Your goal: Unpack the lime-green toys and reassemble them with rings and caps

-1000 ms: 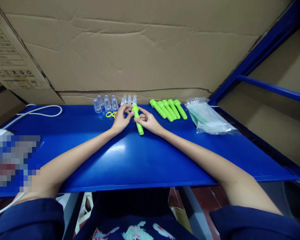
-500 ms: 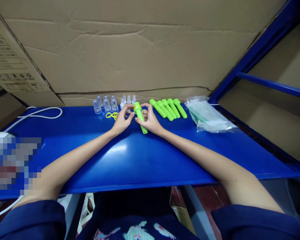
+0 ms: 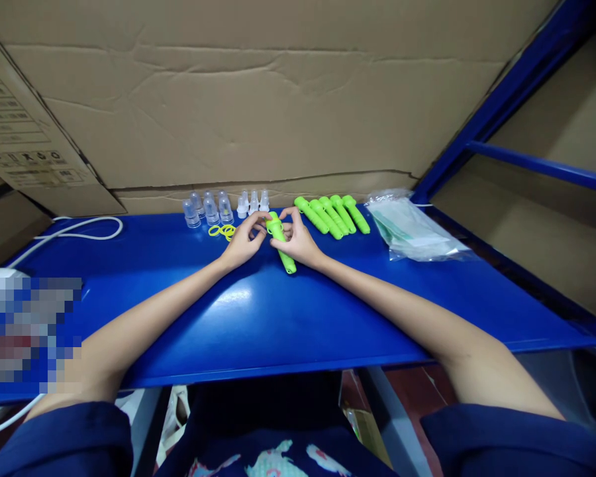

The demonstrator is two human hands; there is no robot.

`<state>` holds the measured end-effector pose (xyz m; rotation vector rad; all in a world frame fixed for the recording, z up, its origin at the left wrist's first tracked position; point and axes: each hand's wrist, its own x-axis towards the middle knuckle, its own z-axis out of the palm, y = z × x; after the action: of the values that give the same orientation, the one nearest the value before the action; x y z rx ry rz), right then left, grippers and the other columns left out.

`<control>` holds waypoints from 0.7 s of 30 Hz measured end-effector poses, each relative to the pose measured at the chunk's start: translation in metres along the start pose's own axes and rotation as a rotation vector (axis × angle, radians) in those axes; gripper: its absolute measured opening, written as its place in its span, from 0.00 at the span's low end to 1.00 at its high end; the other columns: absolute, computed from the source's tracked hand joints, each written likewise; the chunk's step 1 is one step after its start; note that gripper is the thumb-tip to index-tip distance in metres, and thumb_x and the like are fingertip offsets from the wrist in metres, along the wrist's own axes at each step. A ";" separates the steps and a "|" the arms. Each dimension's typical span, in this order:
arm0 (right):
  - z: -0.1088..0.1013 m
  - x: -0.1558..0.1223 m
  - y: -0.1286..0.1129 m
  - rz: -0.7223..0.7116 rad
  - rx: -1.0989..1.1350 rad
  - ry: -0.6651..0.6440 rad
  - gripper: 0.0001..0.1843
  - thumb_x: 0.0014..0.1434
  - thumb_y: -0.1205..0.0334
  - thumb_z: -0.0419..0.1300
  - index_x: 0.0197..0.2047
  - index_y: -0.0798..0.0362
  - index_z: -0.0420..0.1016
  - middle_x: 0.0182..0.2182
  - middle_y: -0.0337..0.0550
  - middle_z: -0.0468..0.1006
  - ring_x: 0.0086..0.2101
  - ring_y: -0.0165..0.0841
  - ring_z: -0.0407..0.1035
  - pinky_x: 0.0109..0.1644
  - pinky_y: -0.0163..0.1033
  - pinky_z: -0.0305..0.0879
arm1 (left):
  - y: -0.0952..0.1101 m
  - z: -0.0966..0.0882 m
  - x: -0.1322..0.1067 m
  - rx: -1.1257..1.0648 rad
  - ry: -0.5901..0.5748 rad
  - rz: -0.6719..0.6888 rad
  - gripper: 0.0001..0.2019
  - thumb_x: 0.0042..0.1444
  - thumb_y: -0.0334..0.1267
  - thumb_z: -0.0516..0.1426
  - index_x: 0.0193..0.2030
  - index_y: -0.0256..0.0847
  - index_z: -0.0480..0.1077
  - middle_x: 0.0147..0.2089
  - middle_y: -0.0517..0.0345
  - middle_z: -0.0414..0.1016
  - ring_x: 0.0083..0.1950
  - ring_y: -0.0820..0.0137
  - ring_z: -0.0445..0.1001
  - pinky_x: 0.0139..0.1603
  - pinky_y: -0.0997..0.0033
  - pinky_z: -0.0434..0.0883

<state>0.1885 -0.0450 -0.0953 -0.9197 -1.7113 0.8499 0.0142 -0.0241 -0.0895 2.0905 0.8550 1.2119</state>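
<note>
A lime-green flashlight-shaped tube is held tilted over the blue table, its wider head pointing away from me. My right hand wraps round its upper body, thumb and fingers closed. At the head end, the bent fingers of my left hand pinch from the other side, at a yellowish band whose details are too small to tell. Several yellow rings lie flat just left of my left hand. Behind them stand several clear plastic domes and small white cone-tipped pieces.
Several more green tubes lie in a slanted row to the right. Beyond them is a clear plastic bag with pale contents. A white cable loops at the left. Cardboard walls the back; a blue frame rises at the right.
The green tube has shifted slightly down and toward me, its head now lower between my hands. Both hands keep their grip, with small finger movements at the head end.
</note>
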 end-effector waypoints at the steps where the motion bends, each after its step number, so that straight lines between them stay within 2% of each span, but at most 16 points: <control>1: 0.000 0.001 0.002 0.007 0.010 -0.002 0.27 0.48 0.59 0.62 0.46 0.46 0.50 0.27 0.28 0.68 0.23 0.27 0.64 0.28 0.33 0.60 | -0.002 0.001 0.000 0.001 0.001 -0.005 0.15 0.58 0.31 0.53 0.52 0.43 0.67 0.47 0.54 0.77 0.39 0.72 0.75 0.36 0.73 0.67; 3: 0.001 0.003 0.007 0.015 0.024 -0.003 0.27 0.50 0.57 0.62 0.48 0.47 0.50 0.29 0.31 0.70 0.26 0.29 0.66 0.31 0.35 0.63 | -0.005 0.002 0.001 0.010 0.005 -0.008 0.16 0.57 0.30 0.53 0.53 0.42 0.67 0.50 0.53 0.76 0.39 0.73 0.75 0.38 0.73 0.69; 7: 0.000 0.007 0.017 0.022 -0.020 0.016 0.26 0.54 0.54 0.61 0.51 0.47 0.52 0.30 0.32 0.69 0.27 0.30 0.67 0.33 0.35 0.63 | -0.011 0.004 0.000 0.055 0.033 0.017 0.20 0.56 0.27 0.53 0.56 0.41 0.68 0.54 0.50 0.73 0.40 0.72 0.76 0.50 0.66 0.73; 10: -0.001 0.009 0.021 0.009 -0.063 0.032 0.26 0.55 0.57 0.59 0.55 0.49 0.55 0.31 0.33 0.69 0.28 0.29 0.66 0.34 0.35 0.63 | -0.013 0.005 -0.001 0.096 0.057 0.010 0.24 0.55 0.25 0.52 0.59 0.42 0.67 0.56 0.49 0.72 0.40 0.71 0.76 0.55 0.59 0.72; 13: -0.003 0.010 0.023 -0.018 -0.117 0.032 0.32 0.53 0.61 0.59 0.61 0.50 0.56 0.41 0.42 0.72 0.33 0.31 0.69 0.39 0.37 0.67 | -0.013 0.004 -0.002 0.177 0.080 -0.009 0.27 0.53 0.25 0.53 0.61 0.44 0.67 0.57 0.49 0.71 0.43 0.69 0.75 0.58 0.55 0.71; 15: -0.005 0.011 0.026 -0.019 -0.160 0.039 0.35 0.53 0.61 0.60 0.63 0.52 0.56 0.47 0.48 0.72 0.37 0.33 0.70 0.42 0.40 0.68 | -0.011 0.003 -0.003 0.220 0.093 -0.016 0.29 0.52 0.25 0.54 0.62 0.45 0.66 0.58 0.48 0.69 0.46 0.67 0.75 0.58 0.54 0.70; 18: -0.007 0.014 0.035 0.003 -0.225 0.091 0.36 0.52 0.59 0.61 0.63 0.53 0.57 0.49 0.51 0.72 0.37 0.35 0.69 0.45 0.44 0.69 | -0.007 0.003 -0.003 0.246 0.092 -0.010 0.27 0.52 0.25 0.54 0.60 0.44 0.67 0.59 0.48 0.67 0.49 0.65 0.74 0.59 0.53 0.69; 21: -0.009 0.015 0.044 0.020 -0.309 0.178 0.33 0.51 0.60 0.61 0.60 0.55 0.60 0.48 0.53 0.71 0.38 0.38 0.68 0.47 0.48 0.69 | -0.001 0.002 -0.004 0.289 0.061 -0.009 0.22 0.53 0.26 0.54 0.54 0.42 0.70 0.58 0.48 0.68 0.49 0.64 0.74 0.61 0.51 0.67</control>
<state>0.2021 -0.0100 -0.1238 -1.1831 -1.7057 0.5053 0.0143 -0.0265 -0.0931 2.2804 1.1237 1.2113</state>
